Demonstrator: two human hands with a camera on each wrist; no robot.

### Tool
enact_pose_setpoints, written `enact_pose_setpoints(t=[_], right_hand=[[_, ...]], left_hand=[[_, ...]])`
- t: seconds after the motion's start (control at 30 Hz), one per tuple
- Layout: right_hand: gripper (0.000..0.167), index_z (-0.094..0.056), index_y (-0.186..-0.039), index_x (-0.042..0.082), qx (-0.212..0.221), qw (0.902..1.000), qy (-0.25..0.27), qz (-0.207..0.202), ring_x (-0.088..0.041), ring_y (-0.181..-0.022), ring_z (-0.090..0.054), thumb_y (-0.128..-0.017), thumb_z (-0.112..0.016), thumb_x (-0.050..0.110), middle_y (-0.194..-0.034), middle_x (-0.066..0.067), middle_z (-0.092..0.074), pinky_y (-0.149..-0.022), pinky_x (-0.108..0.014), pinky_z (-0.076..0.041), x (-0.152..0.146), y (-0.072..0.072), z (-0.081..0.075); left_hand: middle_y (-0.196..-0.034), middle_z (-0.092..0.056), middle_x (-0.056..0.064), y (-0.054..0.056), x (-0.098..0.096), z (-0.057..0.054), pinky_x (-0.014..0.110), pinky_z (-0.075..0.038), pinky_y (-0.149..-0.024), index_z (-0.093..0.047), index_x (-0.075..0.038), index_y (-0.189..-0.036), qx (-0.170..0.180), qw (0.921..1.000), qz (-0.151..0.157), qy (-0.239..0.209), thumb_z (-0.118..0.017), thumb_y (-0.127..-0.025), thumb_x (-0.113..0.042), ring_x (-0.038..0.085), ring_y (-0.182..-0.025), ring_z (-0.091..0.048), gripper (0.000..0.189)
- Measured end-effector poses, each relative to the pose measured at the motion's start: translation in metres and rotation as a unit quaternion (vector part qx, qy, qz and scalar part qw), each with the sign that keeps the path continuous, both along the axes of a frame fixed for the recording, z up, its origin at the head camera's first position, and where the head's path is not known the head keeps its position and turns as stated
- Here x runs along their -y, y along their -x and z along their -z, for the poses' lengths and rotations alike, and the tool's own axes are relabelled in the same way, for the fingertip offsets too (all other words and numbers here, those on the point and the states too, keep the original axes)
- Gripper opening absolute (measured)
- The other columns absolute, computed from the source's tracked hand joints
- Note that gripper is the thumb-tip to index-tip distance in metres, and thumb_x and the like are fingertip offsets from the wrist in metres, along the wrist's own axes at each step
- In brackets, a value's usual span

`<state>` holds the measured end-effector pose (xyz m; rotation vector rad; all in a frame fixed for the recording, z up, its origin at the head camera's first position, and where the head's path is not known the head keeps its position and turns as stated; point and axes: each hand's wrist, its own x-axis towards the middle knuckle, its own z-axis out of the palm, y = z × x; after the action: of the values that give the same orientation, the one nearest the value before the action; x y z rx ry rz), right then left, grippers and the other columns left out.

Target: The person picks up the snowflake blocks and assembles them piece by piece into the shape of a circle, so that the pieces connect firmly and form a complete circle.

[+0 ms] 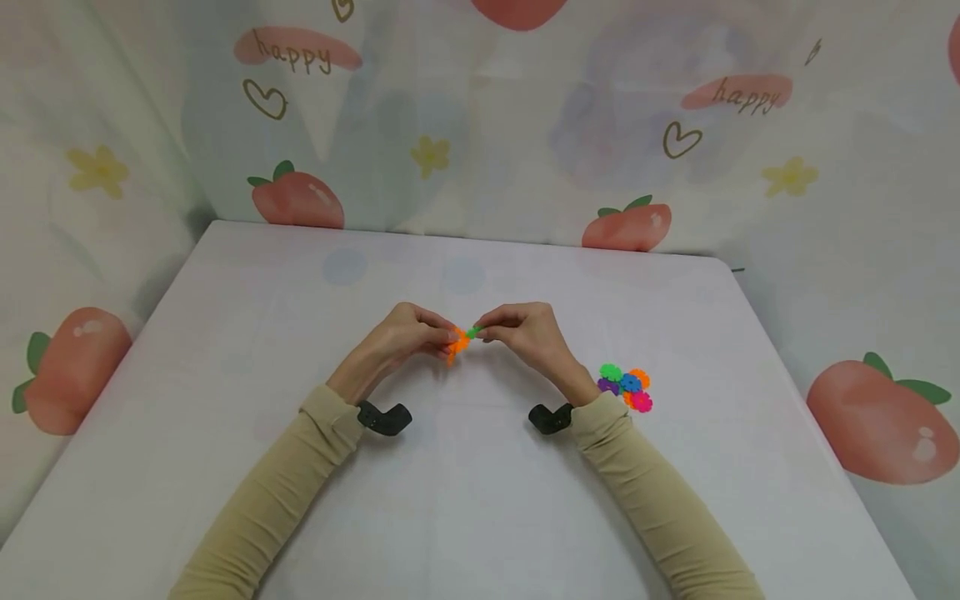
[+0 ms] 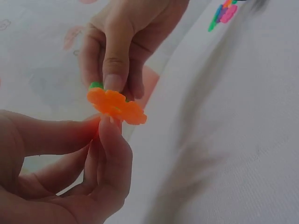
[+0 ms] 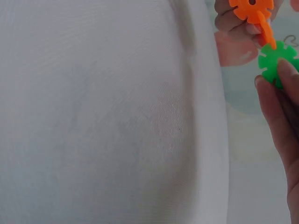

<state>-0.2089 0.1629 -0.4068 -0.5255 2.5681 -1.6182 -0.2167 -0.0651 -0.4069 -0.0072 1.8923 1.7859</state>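
Both hands are raised over the white table, meeting around notched plastic interlocking discs. With thumb and fingertips, my left hand (image 1: 397, 335) pinches a joined pair of orange discs (image 2: 128, 111). One orange disc (image 3: 260, 10) faces the right wrist camera; the other orange disc (image 3: 266, 31) appears edge-on, slotted into it. Opposite, my right hand (image 1: 531, 331) pinches a green disc (image 3: 270, 63) between thumb and fingers. The edge-on orange disc's lower end meets the green disc's notched rim. Fingers cover part of the green disc.
On the white table (image 1: 465, 500), a small cluster of discs (image 1: 631, 383) in green, blue, purple, orange and pink lies beside the right wrist. Black wrist mounts (image 1: 386, 419) project inward from both sleeves. A printed cloth (image 1: 510, 150) hangs behind the table's far edge.
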Motion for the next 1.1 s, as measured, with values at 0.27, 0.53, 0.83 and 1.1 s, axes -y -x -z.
enact_pose_setpoints(t=[0.27, 0.53, 0.83, 1.1], right_hand=[[0.007, -0.082, -0.094, 0.002, 0.02, 0.9993, 0.002, -0.031, -0.028, -0.082, -0.078, -0.088, -0.08, 0.004, -0.091, -0.013, -0.079, -0.08, -0.027, -0.061, 0.001, 0.002, 0.001], [0.011, -0.081, -0.1, 0.003, 0.018, 0.9977, 0.04, -0.052, -0.025, -0.084, -0.078, -0.09, -0.078, 0.003, -0.097, -0.013, -0.078, -0.086, -0.033, -0.062, -0.003, 0.007, 0.0], [0.015, -0.08, -0.105, 0.004, -0.051, 0.996, 0.016, -0.072, -0.037, -0.081, -0.073, -0.09, -0.078, 0.004, -0.1, -0.011, -0.076, -0.073, -0.028, -0.061, 0.003, 0.006, 0.005], [0.022, -0.077, -0.114, 0.007, -0.049, 0.9974, -0.043, -0.032, -0.036, -0.085, -0.073, -0.095, -0.076, 0.019, -0.106, -0.004, -0.077, -0.076, -0.027, -0.059, -0.014, -0.004, -0.011]], left_hand=[[-0.106, -0.074, 0.02, -0.001, 0.002, -0.001, 0.03, -0.062, -0.075, -0.071, 0.012, -0.117, 0.005, 0.9998, 0.016, 0.014, -0.069, -0.094, 0.0, 0.016, -0.07, -0.07, 0.026], [-0.102, -0.072, 0.014, -0.001, 0.009, -0.008, 0.037, -0.06, -0.09, -0.073, 0.006, -0.116, -0.023, 0.996, 0.082, -0.029, -0.072, -0.097, -0.016, 0.022, -0.077, -0.07, 0.029], [-0.094, -0.072, 0.008, 0.0, 0.007, -0.004, 0.025, -0.059, -0.074, -0.068, 0.011, -0.123, -0.016, 0.995, 0.097, -0.016, -0.071, -0.098, -0.017, 0.016, -0.073, -0.066, 0.038], [-0.11, -0.073, 0.014, -0.002, 0.01, -0.008, 0.03, -0.061, -0.083, -0.065, 0.004, -0.132, -0.038, 0.9954, 0.088, -0.008, -0.07, -0.098, -0.015, 0.02, -0.086, -0.07, 0.039]])
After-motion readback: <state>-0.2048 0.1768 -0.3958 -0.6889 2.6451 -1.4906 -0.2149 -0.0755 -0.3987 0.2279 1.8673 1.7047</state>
